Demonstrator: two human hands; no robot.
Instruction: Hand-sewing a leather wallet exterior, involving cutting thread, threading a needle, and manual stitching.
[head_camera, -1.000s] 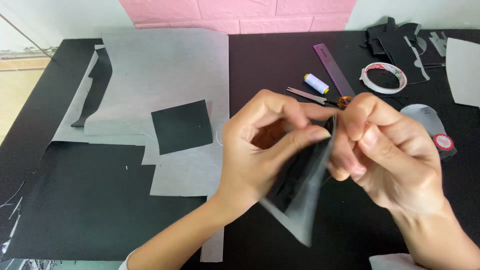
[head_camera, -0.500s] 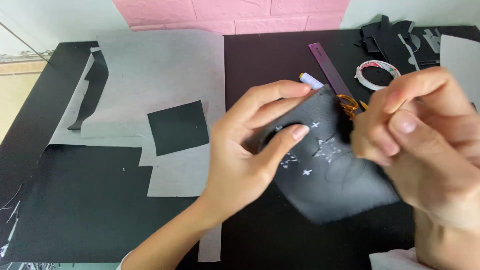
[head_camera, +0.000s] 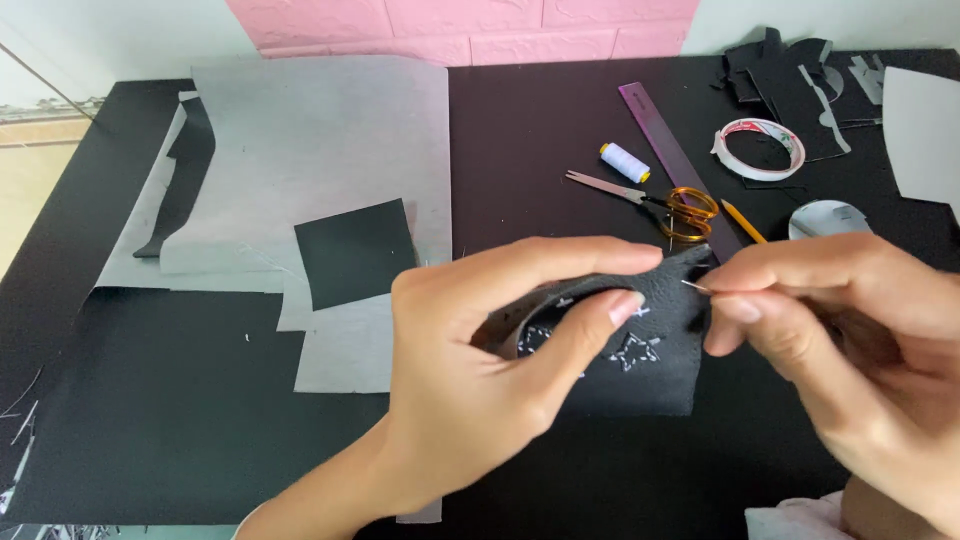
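— Where is the black fabric piece (head_camera: 640, 365) kept?

— It is gripped above the table (head_camera: 520, 150) by the left hand (head_camera: 480, 370), closed on it with the thumb on top. A needle (head_camera: 697, 288) is pinched by the right hand (head_camera: 830, 330) at the upper edge.

— How should the stitch be made well?

— The fabric should be held flat near the white stars (head_camera: 632, 352), and the needle guided slowly, away from the left fingertips (head_camera: 625, 305).

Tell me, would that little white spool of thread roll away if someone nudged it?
Probably. The white thread spool lies on its side on the dark table, so a sideways nudge would likely set it rolling. It looks small and light, so it should lift easily. The scissors and purple ruler nearby might stop it.
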